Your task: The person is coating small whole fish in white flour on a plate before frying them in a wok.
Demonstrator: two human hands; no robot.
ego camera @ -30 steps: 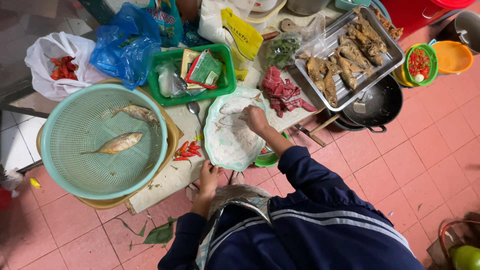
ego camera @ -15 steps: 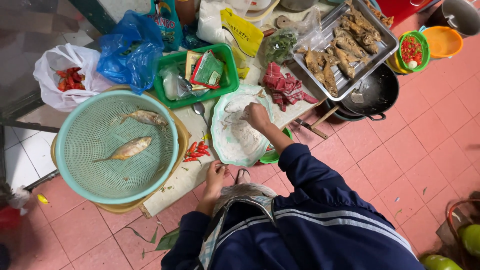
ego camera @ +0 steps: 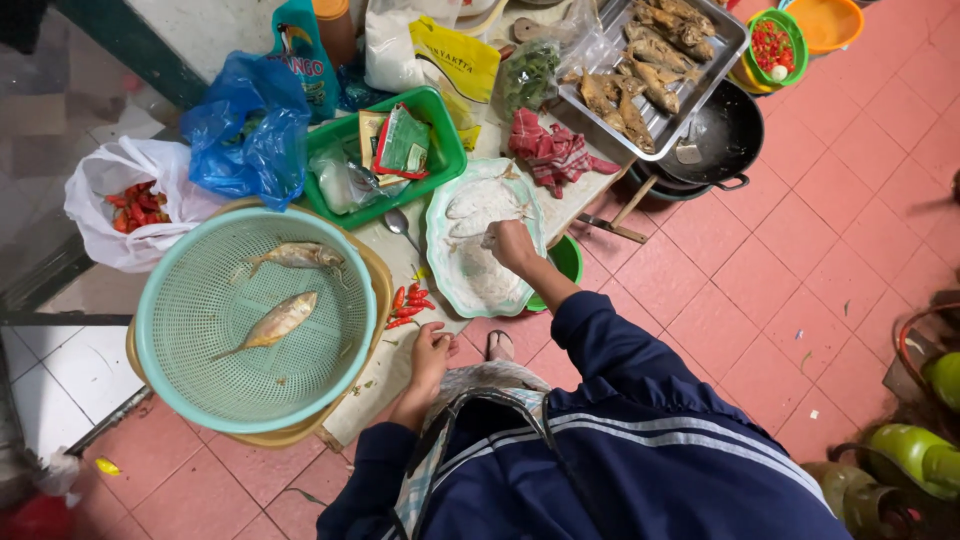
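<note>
Right hand [ego camera: 510, 245] moved into flour plate [ego camera: 440, 262], chillies [ego camera: 410, 305] beside

Person, seen from above: dark navy track jacket with long sleeves, thin white stripes running across the shoulders and along each sleeve. Cuffs plain navy, reaching to the wrists. Checked cloth in pale blue and white hanging at the front, with a dark strap crossing over it. Left hand [ego camera: 430, 352] and right hand [ego camera: 508, 246] bare, no gloves

Perforated plastic colander [ego camera: 190, 330], shiny metal tray [ego camera: 700, 85]
</note>
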